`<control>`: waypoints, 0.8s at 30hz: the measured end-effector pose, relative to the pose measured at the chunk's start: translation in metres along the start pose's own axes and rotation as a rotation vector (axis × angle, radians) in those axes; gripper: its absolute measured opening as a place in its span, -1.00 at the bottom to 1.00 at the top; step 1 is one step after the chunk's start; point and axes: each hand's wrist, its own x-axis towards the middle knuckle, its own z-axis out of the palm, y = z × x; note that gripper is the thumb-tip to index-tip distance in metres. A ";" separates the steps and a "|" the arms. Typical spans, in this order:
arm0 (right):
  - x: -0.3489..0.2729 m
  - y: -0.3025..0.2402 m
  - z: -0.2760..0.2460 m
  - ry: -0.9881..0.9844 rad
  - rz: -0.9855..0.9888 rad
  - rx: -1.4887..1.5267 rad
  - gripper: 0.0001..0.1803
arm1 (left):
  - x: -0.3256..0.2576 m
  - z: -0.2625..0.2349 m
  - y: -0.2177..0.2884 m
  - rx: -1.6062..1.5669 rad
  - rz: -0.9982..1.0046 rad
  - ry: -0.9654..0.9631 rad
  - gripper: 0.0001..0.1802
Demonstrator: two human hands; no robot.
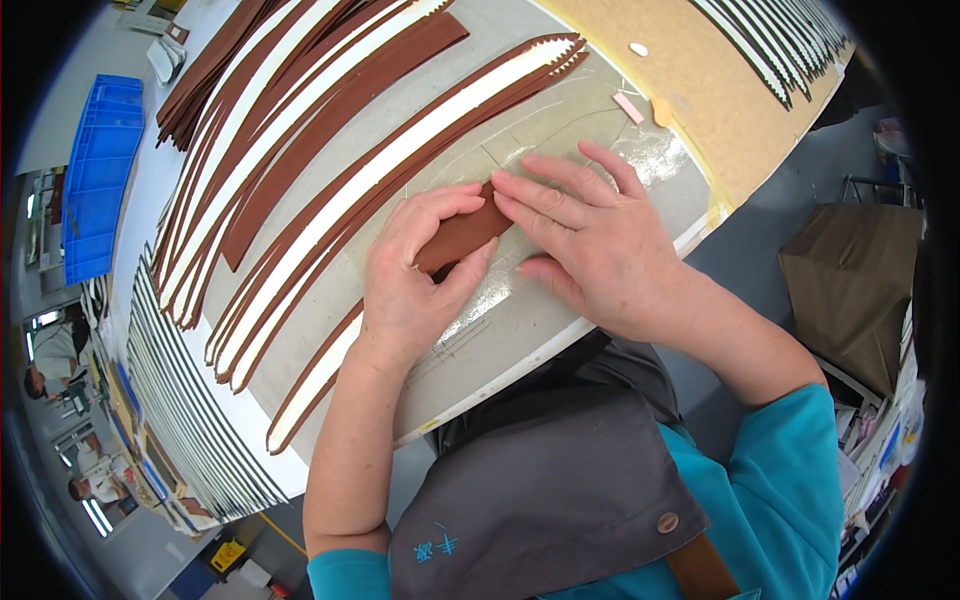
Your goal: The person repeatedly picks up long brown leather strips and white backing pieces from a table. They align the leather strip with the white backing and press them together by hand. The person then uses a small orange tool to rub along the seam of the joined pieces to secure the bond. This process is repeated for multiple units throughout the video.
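A brown leather-like strip (463,237) lies slantwise on the work surface. Its lower left part shows a white face with brown edges, while between my hands only brown shows. My left hand (402,275) is closed over the strip, fingers along the far edge and thumb along the near one. At the strip's upper right end, the fingertips of my right hand (607,235) touch it. That hand's fingers are stretched out and spread, with its thumb apart from the strip. Just beyond lies a group of similar brown and white strips (385,150) with notched ends.
More brown and white strips (285,120) are piled at the far left. Thin dark strips lie at the left (190,400) and far right (775,45). A pink piece (628,108) rests near the brown board (670,45). A blue crate (103,180) stands left.
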 end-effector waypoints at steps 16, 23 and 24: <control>-0.001 0.004 0.011 0.170 0.040 0.017 -0.51 | -0.022 -0.003 0.001 -0.187 -0.114 0.164 -0.61; -0.002 0.005 0.011 0.171 0.040 0.018 -0.54 | -0.025 0.000 0.007 0.030 -0.069 0.171 -0.72; -0.002 0.005 0.011 0.172 0.039 0.020 -0.54 | -0.024 -0.001 0.006 0.034 -0.062 0.167 -0.71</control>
